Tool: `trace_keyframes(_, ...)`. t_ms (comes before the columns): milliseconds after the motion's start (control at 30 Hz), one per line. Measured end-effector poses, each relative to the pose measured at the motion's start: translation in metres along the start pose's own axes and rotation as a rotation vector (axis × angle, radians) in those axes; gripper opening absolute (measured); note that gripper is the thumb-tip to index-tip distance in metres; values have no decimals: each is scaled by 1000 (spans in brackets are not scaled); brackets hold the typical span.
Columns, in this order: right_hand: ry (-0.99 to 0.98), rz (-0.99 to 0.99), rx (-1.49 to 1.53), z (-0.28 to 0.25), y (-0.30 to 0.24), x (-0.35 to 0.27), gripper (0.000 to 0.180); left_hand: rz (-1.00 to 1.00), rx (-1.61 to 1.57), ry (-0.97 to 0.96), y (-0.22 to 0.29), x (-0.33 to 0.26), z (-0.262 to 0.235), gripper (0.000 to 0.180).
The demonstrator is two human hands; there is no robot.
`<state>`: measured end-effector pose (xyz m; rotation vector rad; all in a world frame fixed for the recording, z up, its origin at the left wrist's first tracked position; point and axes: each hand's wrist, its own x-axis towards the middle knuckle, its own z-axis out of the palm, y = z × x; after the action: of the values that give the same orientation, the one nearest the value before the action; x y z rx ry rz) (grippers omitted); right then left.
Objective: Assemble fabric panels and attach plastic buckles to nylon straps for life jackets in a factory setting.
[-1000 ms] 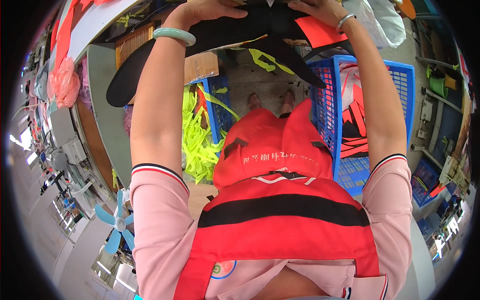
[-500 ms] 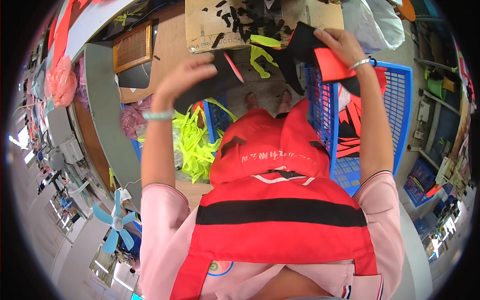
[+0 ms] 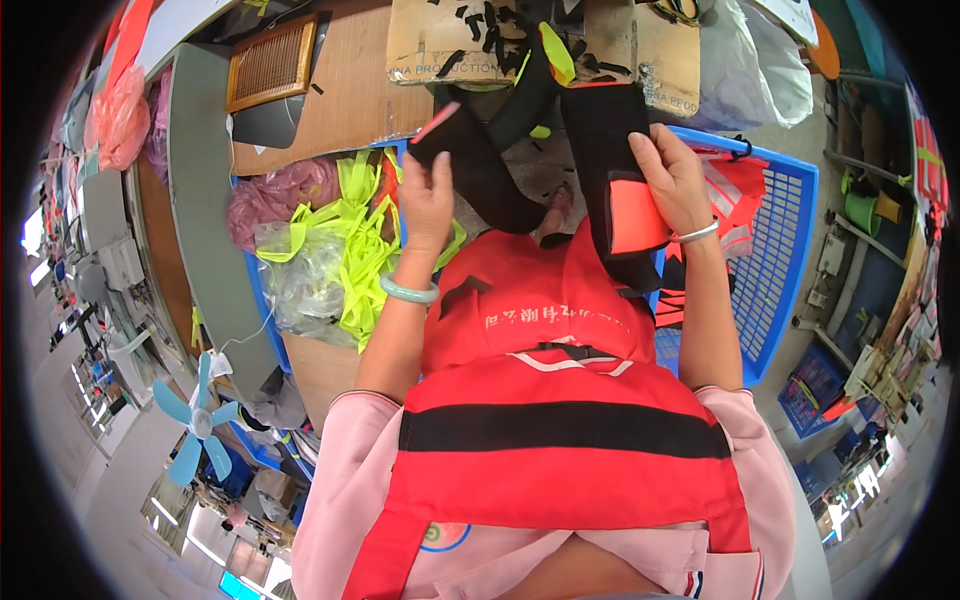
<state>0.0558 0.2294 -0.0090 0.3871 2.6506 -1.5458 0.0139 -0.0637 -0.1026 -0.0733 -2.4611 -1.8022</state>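
My left hand point(image 3: 428, 202) pinches the edge of a black fabric strip point(image 3: 475, 170) that has a coral-pink end. Further right, a second black strip point(image 3: 602, 135) with a bright coral patch point(image 3: 636, 216) hangs down toward my lap. My right hand point(image 3: 676, 182) grips that one along its right edge, thumb on the front. Both strips run up toward the cardboard, where a neon-yellow piece point(image 3: 556, 55) lies between them. Whether they join at the top I cannot tell.
Black scraps lie on the cardboard box point(image 3: 430, 50) ahead. A blue basket point(image 3: 775, 260) with coral and black pieces stands at right. Neon-yellow strips point(image 3: 360, 260) and plastic bags fill a container at left. A white sack point(image 3: 750, 70) sits far right; a small fan point(image 3: 200, 423) is lower left.
Both hands have come nearer my body, the left also moving right. The black strips have swung down and now hang longer, with the coral patch lower. The neon-yellow piece has shifted up.
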Motion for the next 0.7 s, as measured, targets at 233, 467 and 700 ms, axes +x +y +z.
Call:
trace_keyframes(233, -110, -9, -29, 25, -36, -21, 25, 354, 343, 123, 42, 20, 34, 67)
trace_keyframes(467, -190, -103, 22, 25, -36, -19, 25, -140, -527, -329, 44, -24, 67, 39)
trace_keyframes(700, -362, 34, 317, 15, -24, -19, 24, -44, -561, -690, 68, -55, 60, 39)
